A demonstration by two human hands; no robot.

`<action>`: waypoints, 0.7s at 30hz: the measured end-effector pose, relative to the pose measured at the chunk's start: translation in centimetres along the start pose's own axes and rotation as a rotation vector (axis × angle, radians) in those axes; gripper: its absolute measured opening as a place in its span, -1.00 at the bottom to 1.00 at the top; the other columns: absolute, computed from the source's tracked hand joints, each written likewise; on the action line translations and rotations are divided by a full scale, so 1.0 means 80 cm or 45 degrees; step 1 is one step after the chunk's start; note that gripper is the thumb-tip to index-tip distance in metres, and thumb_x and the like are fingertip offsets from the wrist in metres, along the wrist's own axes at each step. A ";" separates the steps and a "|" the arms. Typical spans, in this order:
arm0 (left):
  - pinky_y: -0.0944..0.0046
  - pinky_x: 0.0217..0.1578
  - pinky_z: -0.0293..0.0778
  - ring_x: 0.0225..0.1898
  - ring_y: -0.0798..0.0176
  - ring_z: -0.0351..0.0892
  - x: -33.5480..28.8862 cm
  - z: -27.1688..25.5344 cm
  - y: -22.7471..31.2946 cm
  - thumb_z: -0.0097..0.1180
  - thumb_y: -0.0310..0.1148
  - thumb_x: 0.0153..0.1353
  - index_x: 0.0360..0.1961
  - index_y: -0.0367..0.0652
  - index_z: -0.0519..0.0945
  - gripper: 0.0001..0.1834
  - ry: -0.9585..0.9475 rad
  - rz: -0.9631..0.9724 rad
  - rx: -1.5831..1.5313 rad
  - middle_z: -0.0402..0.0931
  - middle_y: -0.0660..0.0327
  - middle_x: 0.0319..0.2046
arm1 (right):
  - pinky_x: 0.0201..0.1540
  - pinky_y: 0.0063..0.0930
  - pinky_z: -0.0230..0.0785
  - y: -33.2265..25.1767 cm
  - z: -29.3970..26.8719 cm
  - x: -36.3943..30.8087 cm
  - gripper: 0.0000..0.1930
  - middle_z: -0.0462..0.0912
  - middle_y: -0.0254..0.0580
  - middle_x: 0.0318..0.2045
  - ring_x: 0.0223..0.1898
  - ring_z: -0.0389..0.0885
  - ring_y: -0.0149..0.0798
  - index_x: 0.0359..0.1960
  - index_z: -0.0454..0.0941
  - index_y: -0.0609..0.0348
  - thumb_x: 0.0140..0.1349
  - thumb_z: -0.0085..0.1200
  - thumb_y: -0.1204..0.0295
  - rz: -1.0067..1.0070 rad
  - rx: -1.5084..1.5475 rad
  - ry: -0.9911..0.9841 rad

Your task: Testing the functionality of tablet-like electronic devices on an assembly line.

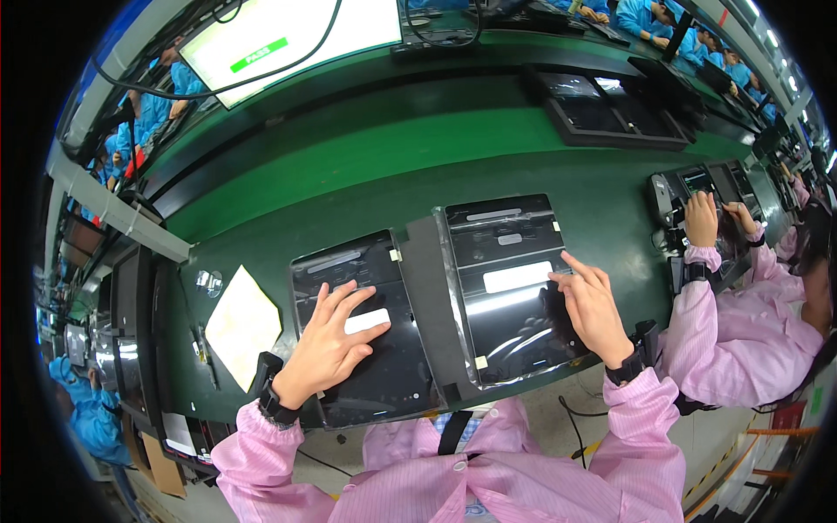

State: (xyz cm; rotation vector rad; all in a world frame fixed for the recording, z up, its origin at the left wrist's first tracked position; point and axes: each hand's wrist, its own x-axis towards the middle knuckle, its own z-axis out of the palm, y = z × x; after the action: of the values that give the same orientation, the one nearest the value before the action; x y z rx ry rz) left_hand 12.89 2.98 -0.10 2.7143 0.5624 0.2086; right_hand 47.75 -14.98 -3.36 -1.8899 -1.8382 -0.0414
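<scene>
Two black tablets lie side by side on a dark green workbench, their screens up and a clear film around the right one. My left hand [336, 340] rests over the left tablet [384, 375] with its fingers spread. Its thumb is by a white box on that screen [367, 320]. Over the right edge of the right tablet [514, 336], my right hand [593, 309] has its forefinger stretched toward the edge. The thumb side of that hand reaches the white box on the screen [518, 276]. Neither hand holds anything. A dark grey strip [427, 288] lies between the tablets.
A pale yellow sheet [244, 327] and a pen-like tool [207, 357] lie left of the tablets. Behind stands a lit monitor [296, 44]; a black tray [610, 109] sits at the back right. A co-worker in a pink sleeve [724, 340] handles a device at my right.
</scene>
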 end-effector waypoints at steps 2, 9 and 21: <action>-0.31 0.31 -0.23 0.32 -0.17 0.02 0.001 -0.001 0.000 -0.49 0.16 0.36 -0.06 0.09 0.66 -0.35 -0.004 -0.016 0.002 0.19 0.03 0.25 | 0.11 -0.19 0.19 0.003 -0.001 -0.001 -0.84 0.61 -0.20 -0.12 0.22 0.35 -0.10 -0.24 0.45 0.26 0.13 -0.06 0.64 -0.014 -0.005 -0.016; -0.27 0.32 -0.27 0.32 -0.19 0.02 -0.018 -0.014 0.000 -0.53 0.14 0.37 -0.06 0.08 0.67 -0.33 0.142 -0.077 0.034 0.24 -0.03 0.22 | 0.10 -0.19 0.19 0.005 -0.003 -0.005 -0.82 0.62 -0.24 -0.14 0.26 0.32 -0.12 -0.17 0.44 0.24 0.19 -0.07 0.62 -0.020 0.088 0.051; -0.33 0.30 -0.18 0.30 -0.08 0.16 0.002 -0.020 0.053 -0.39 0.11 0.35 0.10 0.04 0.54 -0.42 -0.014 0.130 -0.026 0.29 0.11 0.23 | -0.38 -0.46 0.33 -0.005 -0.014 -0.089 -0.88 0.51 -0.12 -0.50 -0.48 0.50 -0.32 -0.34 0.42 0.32 0.33 -0.11 0.51 0.793 0.432 0.463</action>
State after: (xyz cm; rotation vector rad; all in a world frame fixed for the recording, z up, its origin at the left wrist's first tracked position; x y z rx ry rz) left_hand 14.22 -0.07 3.02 2.7251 0.4165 0.2244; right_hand 47.13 -22.01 -4.77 -1.9626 -0.9071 0.1237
